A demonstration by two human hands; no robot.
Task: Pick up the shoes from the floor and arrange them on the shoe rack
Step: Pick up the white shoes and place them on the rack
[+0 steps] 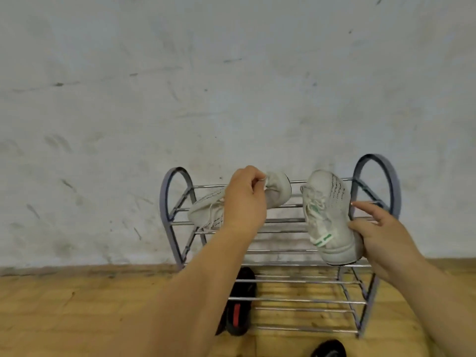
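Two white shoes sit at the top tier of the rack (280, 220), each with one of the person's hands on it. The left hand (243, 199) is clenched around the heel end of the left shoe (206, 211), fingers pinching the fabric at the collar; this shoe lies across the top rails on its side, toe toward the rack's left arch, heel toward the middle. The right hand (373, 233) grasps the right shoe (328, 217) from its right side, thumb along the upper edge and fingers wrapped under the sole near the heel. That shoe points toe-first toward the wall (231, 86), its heel overhanging the front rails, a green and white tab showing near the laces. The two white shoes are apart, with bare rails between them.

The rack is a metal frame of thin horizontal rods with a rounded arch at each end, standing against the scuffed pale wall on a wooden floor (64, 313). The lower tiers visible through the rods carry nothing on the right side. A black shoe (239, 305) with a red stripe shows low at the left part of the rack, partly hidden behind the left forearm; whether it rests on the bottom rails or on the floor cannot be told. Another dark shoe (329, 350) lies on the floor at the bottom edge, in front of the rack, mostly cut off.
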